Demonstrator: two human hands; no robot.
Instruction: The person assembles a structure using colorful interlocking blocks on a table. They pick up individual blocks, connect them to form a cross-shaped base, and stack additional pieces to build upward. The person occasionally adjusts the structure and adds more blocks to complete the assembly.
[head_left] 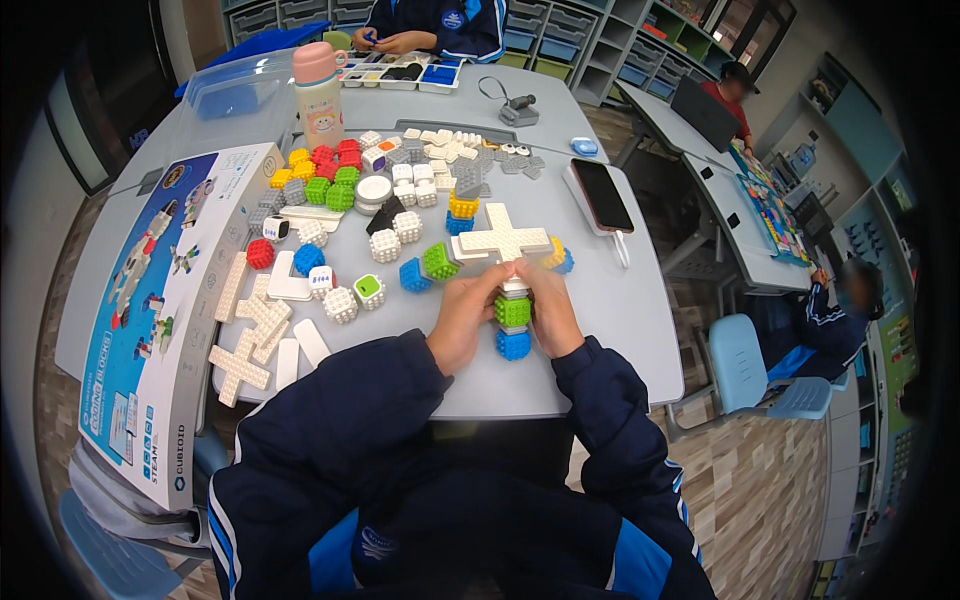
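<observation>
Grey table point(630, 345) | 1 bottle point(319, 105) | 1 phone point(602, 195) | left hand point(465, 320), right hand point(553, 315) pinching 1 block model point(505, 238)

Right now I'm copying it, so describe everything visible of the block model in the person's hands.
The block model looks plastic: a white cross faces up, studded cubes around it, green and blue left and near, yellow and blue far and right. The left hand and right hand grip its near side, over the table.
</observation>
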